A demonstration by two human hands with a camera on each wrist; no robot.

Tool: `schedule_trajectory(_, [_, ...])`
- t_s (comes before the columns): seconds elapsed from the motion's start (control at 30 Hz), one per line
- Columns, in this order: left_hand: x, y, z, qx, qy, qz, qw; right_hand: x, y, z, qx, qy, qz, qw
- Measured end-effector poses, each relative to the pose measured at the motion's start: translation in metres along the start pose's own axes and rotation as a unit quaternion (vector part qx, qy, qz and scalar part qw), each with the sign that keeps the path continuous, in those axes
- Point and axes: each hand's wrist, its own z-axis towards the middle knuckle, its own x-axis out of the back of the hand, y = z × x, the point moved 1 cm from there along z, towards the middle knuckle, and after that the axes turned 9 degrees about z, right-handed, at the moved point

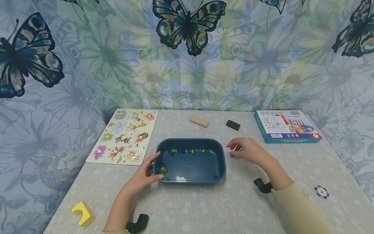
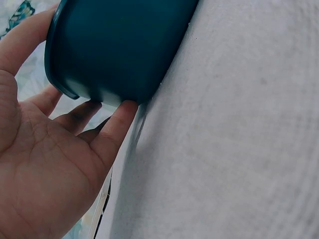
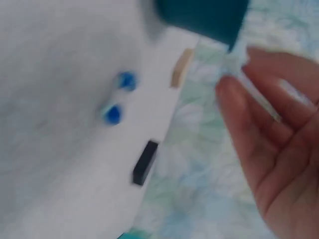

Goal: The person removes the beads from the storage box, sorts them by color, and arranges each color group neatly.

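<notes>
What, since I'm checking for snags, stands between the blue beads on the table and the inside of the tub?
The raised side of the tub, at its right end in the head view; no other object shows between it and the blue beads.

Left fingers (image 2: 118, 122) gripping; right fingers (image 1: 235, 142) loosely bent.

Dark teal tub (image 1: 190, 167); blue marbles (image 1: 215, 177), yellow-green marbles (image 1: 164, 170). Yellow arch block (image 1: 86, 217), tan block (image 1: 199, 121), black block (image 1: 233, 125). Mottled pale-grey tabletop (image 1: 204, 208); butterfly-and-flower-print backdrop (image 1: 187, 81).
</notes>
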Motion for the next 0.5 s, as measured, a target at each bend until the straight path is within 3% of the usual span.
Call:
schedule_trajectory(0.1, [0.001, 0.001, -0.001, -0.003, -0.002, 0.0, 1.0, -0.003, -0.017, 0.007, 0.055, -0.069, 0.046, 0.995])
schedule_trajectory(0.23, [0.001, 0.001, 0.0, -0.007, -0.002, -0.001, 1.0, -0.012, -0.034, 0.022, 0.08, -0.186, 0.085, 0.976])
schedule_trajectory(0.37, [0.0, 0.0, 0.001, -0.004, 0.0, 0.005, 1.0, -0.023, -0.047, 0.038, 0.048, -0.293, 0.071, 0.952])
schedule_trajectory(0.5, [0.0, -0.001, 0.002, 0.001, 0.004, 0.01, 0.9999, -0.036, -0.057, 0.052, 0.008, -0.361, 0.025, 0.932])
